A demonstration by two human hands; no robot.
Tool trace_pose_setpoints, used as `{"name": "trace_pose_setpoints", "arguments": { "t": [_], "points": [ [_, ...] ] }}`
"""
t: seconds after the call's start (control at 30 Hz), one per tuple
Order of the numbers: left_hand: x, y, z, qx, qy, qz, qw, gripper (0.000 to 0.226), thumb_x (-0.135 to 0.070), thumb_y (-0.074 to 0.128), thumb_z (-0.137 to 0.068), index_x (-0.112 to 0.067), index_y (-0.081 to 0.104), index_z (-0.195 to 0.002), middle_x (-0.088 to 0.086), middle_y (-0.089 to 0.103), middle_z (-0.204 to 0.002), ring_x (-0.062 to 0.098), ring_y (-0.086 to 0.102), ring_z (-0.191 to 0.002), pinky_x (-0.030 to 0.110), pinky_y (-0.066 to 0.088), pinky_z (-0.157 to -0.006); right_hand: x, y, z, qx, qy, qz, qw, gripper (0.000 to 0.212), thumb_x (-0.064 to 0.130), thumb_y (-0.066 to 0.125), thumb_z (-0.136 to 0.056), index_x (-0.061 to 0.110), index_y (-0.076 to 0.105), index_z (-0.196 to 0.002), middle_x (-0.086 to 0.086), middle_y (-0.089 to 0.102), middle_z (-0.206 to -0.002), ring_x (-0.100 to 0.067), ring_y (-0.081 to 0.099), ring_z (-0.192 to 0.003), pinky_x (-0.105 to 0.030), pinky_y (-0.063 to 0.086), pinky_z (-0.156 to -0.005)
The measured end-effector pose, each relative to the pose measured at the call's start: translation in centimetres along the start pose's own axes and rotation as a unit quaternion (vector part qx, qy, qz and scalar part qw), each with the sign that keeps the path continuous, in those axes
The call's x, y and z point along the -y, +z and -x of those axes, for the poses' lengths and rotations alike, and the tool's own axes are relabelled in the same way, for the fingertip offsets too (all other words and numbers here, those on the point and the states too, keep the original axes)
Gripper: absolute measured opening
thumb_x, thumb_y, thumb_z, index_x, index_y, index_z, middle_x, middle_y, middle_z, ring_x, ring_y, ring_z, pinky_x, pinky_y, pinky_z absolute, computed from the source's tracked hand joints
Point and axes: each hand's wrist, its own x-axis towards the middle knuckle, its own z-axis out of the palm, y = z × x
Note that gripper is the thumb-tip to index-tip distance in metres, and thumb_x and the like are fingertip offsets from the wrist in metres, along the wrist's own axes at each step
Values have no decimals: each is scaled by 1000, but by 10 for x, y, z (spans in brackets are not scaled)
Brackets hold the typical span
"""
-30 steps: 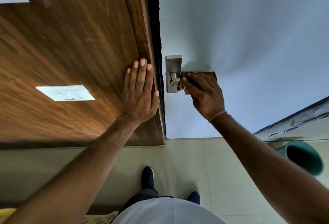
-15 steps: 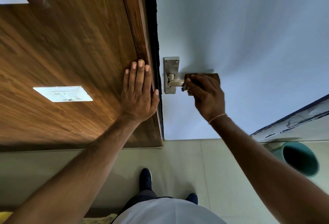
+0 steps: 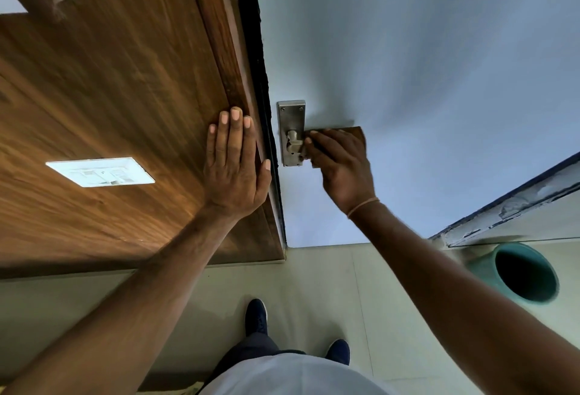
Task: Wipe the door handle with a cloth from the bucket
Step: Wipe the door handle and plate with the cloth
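Observation:
A steel door handle (image 3: 292, 139) on a rectangular backplate is fixed to the pale blue door (image 3: 408, 80). My right hand (image 3: 342, 165) is closed around the lever with a brown cloth (image 3: 354, 132) wrapped over it; only the cloth's upper edge shows behind my fingers, which reach the lever's root by the plate. My left hand (image 3: 235, 162) lies flat, fingers apart, against the wooden frame (image 3: 238, 74) beside the door's edge. The teal bucket (image 3: 521, 272) stands on the floor at the lower right, its inside dark.
A white switch plate (image 3: 100, 172) sits on the wood panel to the left. Light floor tiles (image 3: 329, 288) lie below, with my dark shoes (image 3: 256, 316) on them. A worn painted ledge (image 3: 508, 209) runs above the bucket at the right.
My right hand with the cloth slid out along the lever to the right, then back in toward the backplate. My left hand has stayed flat on the frame.

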Motion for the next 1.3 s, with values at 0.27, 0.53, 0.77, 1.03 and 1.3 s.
{"name": "trace_pose_setpoints", "arguments": {
  "t": [0.27, 0.53, 0.77, 1.03, 1.3],
  "points": [
    [4, -2, 1, 11, 7, -2, 1000, 82, -35, 52, -101, 2, 20, -167, 24, 28, -171, 35, 13, -166, 55, 24, -134, -13, -9, 7, 12, -24, 17, 1000, 38, -1, 62, -102, 10, 70, -137, -10, 68, -142, -36, 66, -126, -51, 49, -107],
    [5, -2, 2, 17, 4, -2, 1000, 79, -35, 52, -104, 2, 21, -167, 24, 24, -171, 35, 12, -166, 55, 24, -133, 16, 12, 1, 34, -12, 38, 999, 45, 0, 64, -98, 12, 67, -141, -10, 67, -143, -35, 63, -130, -51, 48, -111],
    [4, 0, 1, 12, -1, -5, 1000, 82, -35, 54, -102, 4, 23, -166, 27, 27, -170, 36, 14, -166, 57, 27, -132, -7, -6, 19, -11, 78, 69, 995, 34, 6, 55, -106, 15, 70, -136, -4, 67, -144, -36, 62, -129, -48, 45, -108],
    [2, -2, 1, 16, -1, 6, 1000, 81, -36, 52, -104, 2, 20, -167, 25, 25, -171, 35, 13, -166, 56, 26, -133, 10, -6, 15, -52, 421, -219, 878, 53, -2, 68, -86, 18, 70, -134, -1, 69, -137, -16, 64, -129, -32, 53, -111],
    [-1, -2, 1, 20, -14, 16, 1000, 82, -37, 51, -103, 2, 18, -167, 26, 25, -170, 35, 13, -165, 58, 26, -132, 20, -7, -8, -128, 682, -533, 484, 33, -7, 60, -86, -2, 67, -118, -16, 71, -90, -31, 67, -66, -35, 53, -52]
  ]
}}
